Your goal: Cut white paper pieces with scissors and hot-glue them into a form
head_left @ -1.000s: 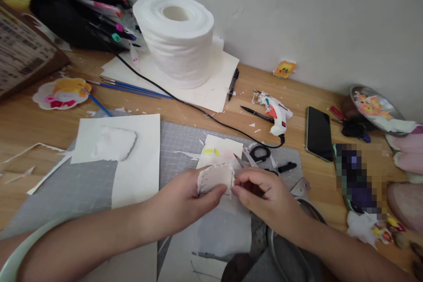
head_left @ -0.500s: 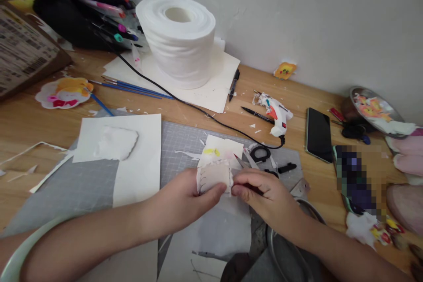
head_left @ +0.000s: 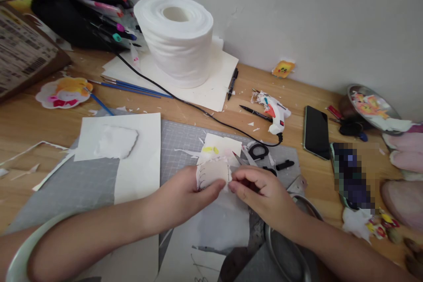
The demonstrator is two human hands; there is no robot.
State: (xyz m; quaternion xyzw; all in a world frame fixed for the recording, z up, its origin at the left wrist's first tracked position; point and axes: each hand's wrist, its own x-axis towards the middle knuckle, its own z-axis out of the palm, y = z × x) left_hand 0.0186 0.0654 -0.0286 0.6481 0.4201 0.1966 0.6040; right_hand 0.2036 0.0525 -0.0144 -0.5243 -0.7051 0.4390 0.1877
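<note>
A small off-white card piece (head_left: 214,173) with curved pencil lines and ragged edges is held in my left hand (head_left: 190,194), its thumb across the front. My right hand (head_left: 261,189) pinches at the piece's right edge; whatever lies between its fingertips is too small to make out. Just behind the piece lies a white paper (head_left: 220,145) with a yellow mark. Black-handled scissors (head_left: 258,151) rest beyond my right hand, their blades partly hidden.
A grey cutting mat (head_left: 180,134) lies under the work. Around it are a large white roll (head_left: 178,48), a glue gun (head_left: 276,114) with its black cord, a phone (head_left: 316,132), a paint palette (head_left: 64,93) and a metal bowl (head_left: 376,110).
The view has shifted slightly. My right hand's fingers have moved a little along the right edge of the card piece; my left hand keeps its hold.
</note>
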